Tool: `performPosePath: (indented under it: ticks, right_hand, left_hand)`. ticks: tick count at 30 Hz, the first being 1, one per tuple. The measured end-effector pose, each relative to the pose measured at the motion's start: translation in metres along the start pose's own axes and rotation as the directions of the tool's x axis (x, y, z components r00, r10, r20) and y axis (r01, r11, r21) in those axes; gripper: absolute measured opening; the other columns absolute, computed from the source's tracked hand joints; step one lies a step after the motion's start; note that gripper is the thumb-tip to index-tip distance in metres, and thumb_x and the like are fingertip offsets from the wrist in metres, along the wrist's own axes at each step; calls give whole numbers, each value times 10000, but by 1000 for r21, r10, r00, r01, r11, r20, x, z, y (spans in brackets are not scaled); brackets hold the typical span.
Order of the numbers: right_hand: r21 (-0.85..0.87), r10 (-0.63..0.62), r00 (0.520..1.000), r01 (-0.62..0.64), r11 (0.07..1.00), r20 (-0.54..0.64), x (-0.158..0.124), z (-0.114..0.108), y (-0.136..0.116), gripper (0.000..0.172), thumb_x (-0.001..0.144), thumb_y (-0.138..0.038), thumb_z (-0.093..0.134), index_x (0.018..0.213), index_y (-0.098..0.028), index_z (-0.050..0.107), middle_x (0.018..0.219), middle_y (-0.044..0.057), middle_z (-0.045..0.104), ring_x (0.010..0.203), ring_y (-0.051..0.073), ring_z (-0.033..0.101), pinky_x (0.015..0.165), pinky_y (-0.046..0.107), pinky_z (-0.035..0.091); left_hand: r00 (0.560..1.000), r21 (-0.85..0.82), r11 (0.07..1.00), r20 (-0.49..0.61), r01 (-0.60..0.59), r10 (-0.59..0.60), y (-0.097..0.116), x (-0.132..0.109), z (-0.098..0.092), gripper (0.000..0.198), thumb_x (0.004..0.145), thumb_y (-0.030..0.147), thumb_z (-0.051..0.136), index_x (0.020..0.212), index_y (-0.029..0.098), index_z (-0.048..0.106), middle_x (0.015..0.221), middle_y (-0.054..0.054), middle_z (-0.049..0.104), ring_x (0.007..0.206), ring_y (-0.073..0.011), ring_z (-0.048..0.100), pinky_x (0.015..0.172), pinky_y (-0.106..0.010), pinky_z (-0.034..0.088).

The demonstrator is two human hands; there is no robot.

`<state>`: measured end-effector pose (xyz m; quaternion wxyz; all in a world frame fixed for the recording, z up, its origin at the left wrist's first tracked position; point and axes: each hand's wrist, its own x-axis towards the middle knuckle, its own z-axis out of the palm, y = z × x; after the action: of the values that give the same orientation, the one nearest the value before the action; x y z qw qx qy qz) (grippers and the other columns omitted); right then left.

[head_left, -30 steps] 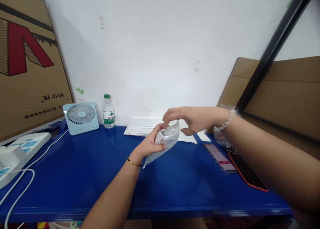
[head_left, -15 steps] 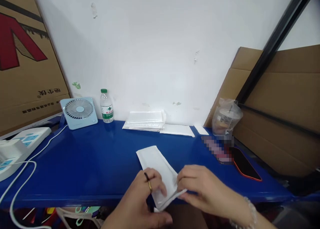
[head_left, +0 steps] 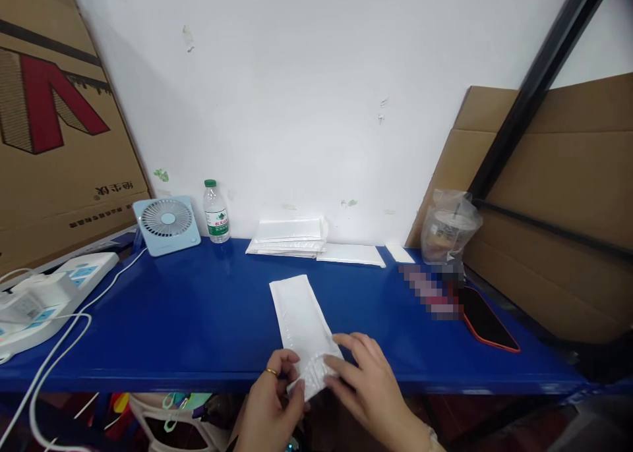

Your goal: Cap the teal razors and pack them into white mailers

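Pinching the white pouch (head_left: pixel 302 327) at its hidden near end: left hand (head_left: pixel 274 402), right hand (head_left: pixel 368 386).

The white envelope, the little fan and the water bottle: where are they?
White envelope (head_left: pixel 297 310): head view, on its flat middle.
Fan (head_left: pixel 166 218): head view, on its round grille.
Water bottle (head_left: pixel 216 218): head view, on its label.

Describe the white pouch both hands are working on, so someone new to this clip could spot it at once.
On the blue table, look at the near edge in the middle, not the back wall. The white pouch lies alone and lengthwise there, its near end pinched between the left hand and the right hand. The stack of similar pouches sits untouched against the wall.
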<state>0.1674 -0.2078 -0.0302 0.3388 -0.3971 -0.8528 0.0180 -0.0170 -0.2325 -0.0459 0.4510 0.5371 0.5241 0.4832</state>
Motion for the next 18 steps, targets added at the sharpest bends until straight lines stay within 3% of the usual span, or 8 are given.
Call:
performPosePath:
  ticks: [3, 5, 7, 9, 12, 14, 16, 18]
  right_hand:
    - [-51, -135, 991, 135, 989, 3, 2, -2, -2, 310, 808, -298, 583, 1115, -256, 580, 988, 84, 654, 914, 278, 563, 756, 442, 472]
    - [-19, -140, 990, 140, 990, -17, 8, -8, 4, 293, 849, -188, 506, 1127, -250, 576, 916, 70, 670, 834, 230, 587, 711, 379, 484]
    - [60, -47, 994, 53, 997, -96, 20, -20, 23, 289, 863, -151, 466, 1111, -236, 590, 894, 71, 666, 784, 202, 593, 676, 336, 486]
    - [188, 176, 957, -134, 973, -232, 38, -36, 57, 194, 854, -225, 511, 1003, -220, 635, 876, 71, 658, 787, 206, 593, 679, 329, 489]
    - [587, 597, 727, -331, 739, -341, 68, -63, 128, 189, 773, -353, 627, 816, -169, 639, 750, 44, 649, 688, 181, 587, 592, 281, 496]
    - [834, 789, 577, -314, 454, -212, 85, -75, 176, 233, 684, -334, 715, 798, -152, 626, 712, 31, 642, 617, 150, 582, 532, 248, 497]
    - [910, 897, 432, -328, 253, -94, 97, -78, 213, 212, 617, -225, 763, 734, -144, 605, 657, 18, 623, 545, 116, 560, 470, 208, 484]
    - [918, 920, 385, -334, 213, -73, 105, -72, 238, 196, 606, -154, 758, 685, -140, 579, 598, 10, 593, 488, 102, 533, 428, 197, 474]
  left_hand:
    - [994, -212, 973, 76, 89, -75, 8, 9, 10, 376, 746, 395, 592, 1014, 246, 376, 847, 30, 452, 496, -76, 538, 420, -195, 420]
    - [997, -285, 958, 74, 43, -23, 19, 15, 16, 429, 742, 380, 606, 1068, 265, 351, 959, 3, 463, 502, -59, 536, 420, -187, 409]
    - [996, -317, 945, 8, -80, 87, 29, 20, 20, 476, 766, 380, 587, 1152, 283, 325, 1089, -42, 463, 559, -61, 546, 485, -208, 441]
    - [980, -253, 947, -60, -198, 189, 35, 25, 18, 497, 790, 374, 567, 1212, 278, 322, 1153, -77, 463, 647, -86, 561, 582, -241, 472]
    - [950, -19, 959, -143, -281, 276, 32, 35, 9, 442, 788, 346, 578, 1191, 257, 420, 1190, -98, 447, 746, -127, 572, 649, -273, 482]
    - [935, 70, 954, -190, -291, 299, 25, 41, 2, 391, 784, 343, 580, 1149, 252, 472, 1217, -98, 426, 756, -135, 575, 630, -276, 486]
    - [932, 75, 955, -212, -286, 295, 19, 45, -1, 380, 791, 355, 567, 1145, 251, 479, 1210, -98, 434, 732, -134, 574, 583, -266, 485]
    - [929, 48, 955, -222, -292, 295, 14, 46, -1, 387, 795, 364, 556, 1155, 253, 471, 1202, -103, 443, 722, -139, 571, 553, -261, 486]
